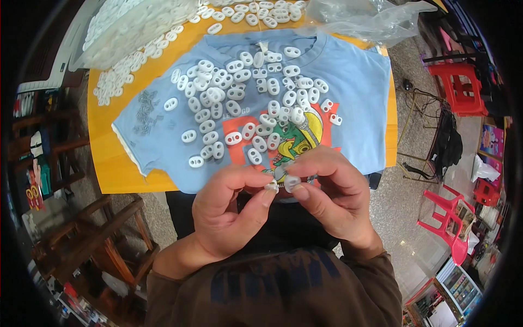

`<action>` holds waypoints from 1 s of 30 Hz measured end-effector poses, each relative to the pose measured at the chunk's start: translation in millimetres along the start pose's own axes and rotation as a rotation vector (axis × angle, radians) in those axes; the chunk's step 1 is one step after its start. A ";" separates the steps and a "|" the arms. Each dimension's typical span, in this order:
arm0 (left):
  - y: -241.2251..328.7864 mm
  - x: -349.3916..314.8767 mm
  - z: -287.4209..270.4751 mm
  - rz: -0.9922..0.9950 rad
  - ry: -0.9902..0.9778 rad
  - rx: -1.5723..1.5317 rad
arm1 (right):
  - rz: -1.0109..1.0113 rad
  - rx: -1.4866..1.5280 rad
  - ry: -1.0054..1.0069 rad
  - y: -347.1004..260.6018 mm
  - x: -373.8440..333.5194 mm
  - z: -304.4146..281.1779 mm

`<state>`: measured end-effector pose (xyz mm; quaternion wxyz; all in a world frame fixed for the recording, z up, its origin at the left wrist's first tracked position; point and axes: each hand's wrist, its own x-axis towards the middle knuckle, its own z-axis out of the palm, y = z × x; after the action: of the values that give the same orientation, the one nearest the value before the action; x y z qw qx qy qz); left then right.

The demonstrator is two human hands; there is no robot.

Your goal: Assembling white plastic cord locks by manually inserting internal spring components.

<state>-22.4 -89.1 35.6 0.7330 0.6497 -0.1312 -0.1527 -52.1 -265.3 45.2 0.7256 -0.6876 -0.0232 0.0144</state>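
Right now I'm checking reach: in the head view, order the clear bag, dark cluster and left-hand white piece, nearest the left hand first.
From the left hand:
1. White piece, pinched in it.
2. Dark cluster, left, on the blue shirt.
3. Clear bag, far right.

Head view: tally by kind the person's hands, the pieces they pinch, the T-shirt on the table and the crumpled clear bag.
Hands (left hand, right hand): 2
Pinched pieces (left pale piece, right pale piece): 2
Blue T-shirt: 1
Crumpled clear bag: 1
Total: 6
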 end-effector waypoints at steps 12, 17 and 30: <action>-1.3 -1.4 1.5 0.027 0.010 0.084 | -0.121 -0.173 -0.016 0.7 2.8 1.9; 1.2 -0.6 1.1 -0.035 -0.056 -0.072 | -0.064 -0.070 0.002 1.3 0.8 2.4; -2.2 -4.6 0.7 -0.082 -0.117 -0.189 | -0.169 -0.184 0.035 5.1 -1.4 6.5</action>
<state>-27.0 -88.2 33.5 0.7753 0.5724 -0.1319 -0.2321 -53.8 -258.6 40.5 0.6583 -0.7471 -0.0697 -0.0612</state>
